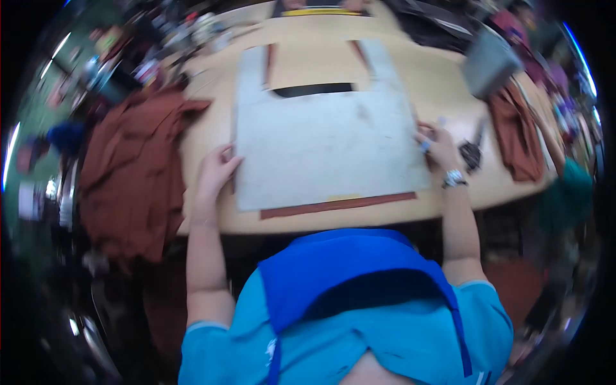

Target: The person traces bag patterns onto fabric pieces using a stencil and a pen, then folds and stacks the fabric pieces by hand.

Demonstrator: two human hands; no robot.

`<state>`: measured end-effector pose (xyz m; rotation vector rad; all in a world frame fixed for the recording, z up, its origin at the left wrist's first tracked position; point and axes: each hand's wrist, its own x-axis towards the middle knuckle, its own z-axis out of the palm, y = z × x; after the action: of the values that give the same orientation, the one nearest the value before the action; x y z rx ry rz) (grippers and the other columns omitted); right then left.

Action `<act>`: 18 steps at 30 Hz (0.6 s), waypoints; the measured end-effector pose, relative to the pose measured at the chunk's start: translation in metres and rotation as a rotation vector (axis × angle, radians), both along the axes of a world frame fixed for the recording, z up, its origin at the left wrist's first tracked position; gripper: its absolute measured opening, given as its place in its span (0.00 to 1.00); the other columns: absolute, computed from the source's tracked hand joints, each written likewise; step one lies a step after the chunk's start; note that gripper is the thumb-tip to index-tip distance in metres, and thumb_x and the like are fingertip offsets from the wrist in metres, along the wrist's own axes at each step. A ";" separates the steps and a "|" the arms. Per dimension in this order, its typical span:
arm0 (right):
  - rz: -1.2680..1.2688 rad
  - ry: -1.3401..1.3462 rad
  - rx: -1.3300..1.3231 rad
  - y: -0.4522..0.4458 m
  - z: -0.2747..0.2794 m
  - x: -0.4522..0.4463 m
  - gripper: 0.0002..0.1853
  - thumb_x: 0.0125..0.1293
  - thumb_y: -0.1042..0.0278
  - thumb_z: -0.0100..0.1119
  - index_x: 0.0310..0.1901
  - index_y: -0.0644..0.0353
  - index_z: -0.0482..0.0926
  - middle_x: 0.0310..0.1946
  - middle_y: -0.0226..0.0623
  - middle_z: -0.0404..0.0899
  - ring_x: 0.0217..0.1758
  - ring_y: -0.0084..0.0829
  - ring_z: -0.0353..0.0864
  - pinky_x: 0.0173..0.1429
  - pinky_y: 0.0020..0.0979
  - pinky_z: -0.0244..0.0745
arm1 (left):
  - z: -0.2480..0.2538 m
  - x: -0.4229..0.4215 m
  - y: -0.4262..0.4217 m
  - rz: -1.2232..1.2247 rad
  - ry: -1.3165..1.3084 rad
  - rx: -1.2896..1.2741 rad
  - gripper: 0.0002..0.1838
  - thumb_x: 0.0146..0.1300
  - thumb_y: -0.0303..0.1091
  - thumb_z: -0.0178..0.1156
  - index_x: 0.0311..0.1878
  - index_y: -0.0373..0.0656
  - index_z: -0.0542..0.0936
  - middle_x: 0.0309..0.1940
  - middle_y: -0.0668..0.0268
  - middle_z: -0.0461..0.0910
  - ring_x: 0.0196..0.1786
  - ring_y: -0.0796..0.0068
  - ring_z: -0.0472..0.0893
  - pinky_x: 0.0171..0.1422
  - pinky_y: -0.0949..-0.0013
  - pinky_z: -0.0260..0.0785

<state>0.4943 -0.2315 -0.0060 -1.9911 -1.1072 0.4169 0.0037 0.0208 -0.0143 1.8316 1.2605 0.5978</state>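
Observation:
A large pale grey pattern template (327, 141) with a wide notch at its far side lies flat on the table. Brown fabric (340, 205) shows as a strip under its near edge, and narrow brown strips show beside the notch. My left hand (218, 170) grips the template's left edge, thumb on top and fingers curled. At the right edge my right hand (439, 146) is closed, its fingertips on the border; a small pale-blue spot by them is too blurred to name. A black piece (314, 90) lies in the notch.
Brown cloth (138, 173) drapes over the table's left side. On the right are a dark tool, perhaps scissors (471, 154), more brown fabric (516, 135) and a grey box-like object (491, 62). Another person's hands (351, 5) show at the far edge, near a yellow strip (324, 11).

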 end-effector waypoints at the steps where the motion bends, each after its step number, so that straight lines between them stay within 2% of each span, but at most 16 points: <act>1: -0.005 -0.001 -0.001 0.001 0.006 -0.007 0.23 0.59 0.62 0.70 0.54 0.63 0.81 0.37 0.37 0.86 0.39 0.26 0.84 0.46 0.29 0.77 | 0.014 0.001 -0.003 -0.058 0.093 0.066 0.26 0.56 0.37 0.71 0.58 0.38 0.80 0.22 0.69 0.76 0.25 0.81 0.74 0.31 0.72 0.69; 3: -0.012 -0.017 -0.014 0.005 0.001 -0.004 0.21 0.59 0.70 0.70 0.54 0.65 0.81 0.30 0.27 0.80 0.31 0.19 0.76 0.39 0.23 0.74 | 0.001 -0.002 0.004 -0.032 0.115 0.056 0.26 0.55 0.39 0.71 0.57 0.40 0.81 0.23 0.69 0.77 0.27 0.79 0.75 0.35 0.70 0.71; 4: -0.002 0.111 0.013 0.006 -0.001 -0.003 0.20 0.59 0.74 0.70 0.54 0.65 0.81 0.28 0.25 0.78 0.30 0.16 0.74 0.36 0.20 0.71 | -0.002 -0.002 0.005 -0.011 0.115 0.044 0.25 0.55 0.39 0.71 0.56 0.41 0.81 0.23 0.69 0.77 0.27 0.78 0.76 0.36 0.69 0.72; 5: -0.012 0.120 0.001 0.007 -0.003 -0.002 0.20 0.59 0.76 0.69 0.54 0.65 0.80 0.28 0.24 0.77 0.31 0.15 0.73 0.35 0.19 0.70 | -0.004 -0.002 0.004 -0.004 0.111 0.033 0.25 0.55 0.40 0.71 0.56 0.42 0.82 0.23 0.68 0.77 0.28 0.76 0.77 0.37 0.68 0.72; 8: -0.040 0.149 0.012 0.008 -0.011 0.004 0.20 0.60 0.76 0.69 0.55 0.66 0.79 0.29 0.24 0.78 0.31 0.15 0.74 0.35 0.18 0.70 | 0.002 0.000 0.000 0.023 0.125 0.013 0.25 0.55 0.41 0.71 0.56 0.44 0.82 0.23 0.68 0.78 0.28 0.74 0.78 0.38 0.68 0.72; 12: -0.021 0.190 0.034 0.007 -0.013 0.003 0.20 0.62 0.73 0.69 0.55 0.67 0.78 0.30 0.25 0.78 0.31 0.15 0.74 0.34 0.18 0.70 | 0.010 0.001 -0.004 0.010 0.229 0.133 0.25 0.56 0.43 0.70 0.57 0.44 0.81 0.26 0.66 0.80 0.31 0.68 0.80 0.40 0.65 0.73; 13: 0.006 0.197 0.090 0.007 -0.033 0.021 0.21 0.66 0.69 0.66 0.59 0.66 0.75 0.30 0.27 0.78 0.28 0.14 0.73 0.30 0.18 0.68 | 0.010 0.002 -0.002 0.005 0.267 0.155 0.25 0.56 0.43 0.70 0.57 0.45 0.81 0.29 0.65 0.81 0.33 0.66 0.81 0.41 0.65 0.74; 16: -0.146 0.433 0.294 0.010 -0.018 0.009 0.20 0.74 0.55 0.56 0.57 0.63 0.76 0.28 0.26 0.75 0.27 0.16 0.72 0.29 0.18 0.69 | 0.028 0.036 -0.005 -0.006 0.321 0.323 0.25 0.57 0.44 0.68 0.56 0.45 0.81 0.39 0.61 0.81 0.42 0.61 0.81 0.48 0.62 0.74; 18: -0.210 0.420 0.384 0.018 -0.009 0.005 0.26 0.74 0.47 0.51 0.57 0.63 0.77 0.31 0.27 0.76 0.27 0.16 0.72 0.29 0.17 0.71 | 0.032 0.068 0.003 -0.089 0.297 0.436 0.25 0.57 0.44 0.68 0.57 0.45 0.80 0.46 0.59 0.80 0.48 0.59 0.80 0.53 0.60 0.73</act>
<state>0.4992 -0.2133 -0.0154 -1.5675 -0.6502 0.4471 0.0715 0.0237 0.0174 2.3973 1.3020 0.6008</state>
